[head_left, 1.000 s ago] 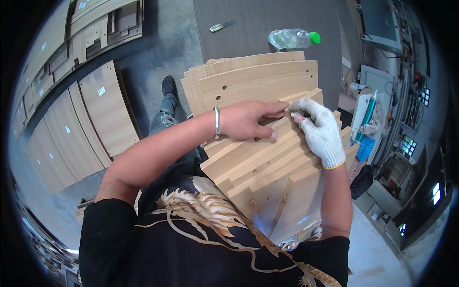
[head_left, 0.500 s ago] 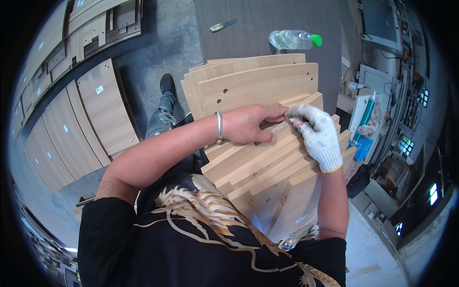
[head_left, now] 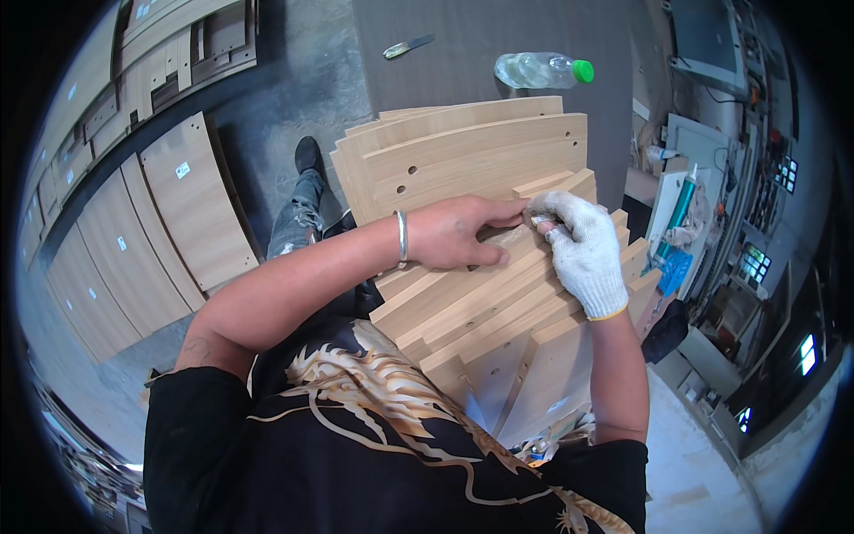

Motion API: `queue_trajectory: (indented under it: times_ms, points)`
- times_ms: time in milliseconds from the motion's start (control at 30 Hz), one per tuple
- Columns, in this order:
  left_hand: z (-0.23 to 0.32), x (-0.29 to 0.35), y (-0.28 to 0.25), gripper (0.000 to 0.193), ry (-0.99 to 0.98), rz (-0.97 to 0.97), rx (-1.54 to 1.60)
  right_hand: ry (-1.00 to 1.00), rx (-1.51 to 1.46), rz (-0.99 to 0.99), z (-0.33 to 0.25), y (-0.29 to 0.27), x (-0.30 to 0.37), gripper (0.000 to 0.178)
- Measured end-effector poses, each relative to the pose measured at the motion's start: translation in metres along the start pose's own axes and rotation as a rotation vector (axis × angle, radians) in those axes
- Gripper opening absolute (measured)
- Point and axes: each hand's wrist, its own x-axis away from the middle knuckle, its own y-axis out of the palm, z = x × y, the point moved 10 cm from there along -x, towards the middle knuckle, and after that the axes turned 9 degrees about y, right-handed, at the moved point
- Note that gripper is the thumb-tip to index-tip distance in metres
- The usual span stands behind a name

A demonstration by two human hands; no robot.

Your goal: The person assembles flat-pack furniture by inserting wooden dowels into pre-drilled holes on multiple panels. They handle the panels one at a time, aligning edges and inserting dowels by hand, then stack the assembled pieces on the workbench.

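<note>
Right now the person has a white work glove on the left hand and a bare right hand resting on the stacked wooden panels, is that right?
Not quite. The head view shows the white work glove on the right hand; the left hand is bare, with a metal bracelet at the wrist. Both rest on the stacked wooden panels.

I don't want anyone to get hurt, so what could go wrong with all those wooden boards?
The fanned stack of light wooden boards lies uneven, so it might slide. The bare left hand, pressed flat on the boards beside the white-gloved right hand, could catch a splinter or get pinched. The clear plastic bottle with a green cap lies on its side and might roll.
</note>
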Motion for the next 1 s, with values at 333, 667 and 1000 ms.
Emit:
queue_trajectory:
  times_ms: [333, 667, 1000]
  points:
    - [-0.007, 0.000, 0.004, 0.081, -0.031, -0.002, 0.079, 0.068, -0.017, 0.043, 0.006, 0.000, 0.002, 0.016]
    - [-0.013, 0.001, 0.006, 0.082, -0.055, 0.009, 0.140, 0.097, -0.026, 0.104, 0.006, -0.002, 0.003, 0.017]
    - [-0.011, 0.000, 0.000, 0.074, -0.072, 0.056, 0.127, 0.343, -0.803, 0.043, 0.040, -0.016, 0.001, 0.021]
